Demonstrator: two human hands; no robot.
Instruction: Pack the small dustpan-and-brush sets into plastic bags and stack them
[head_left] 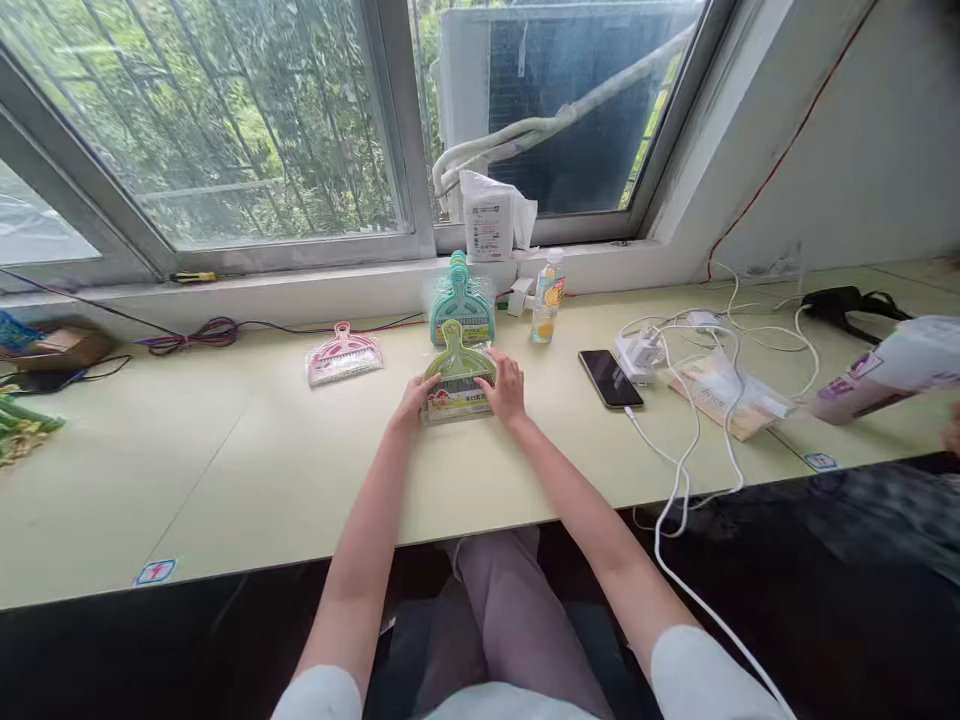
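A green mini dustpan and brush set [454, 362] in clear wrapping lies between my hands on the table. My left hand [414, 400] closes on its left edge, the thumb over the front. On the opposite edge my right hand [505, 388] grips it too, thumb across the front and fingers at the upper side. Just behind it rests a stack of teal dustpan sets [460, 300], partly covered by the green one. To the left a pink dustpan set [343, 355] lies flat in its wrapping, apart from both hands.
An orange-labelled drink bottle [548, 298] stands right of the teal stack. Further right are a black phone [610, 379], a white charger [639, 355] with tangled cables, and a flat brown packet [724, 395]. A white package [489, 222] stands on the sill. At far right a person's hand shows partly.
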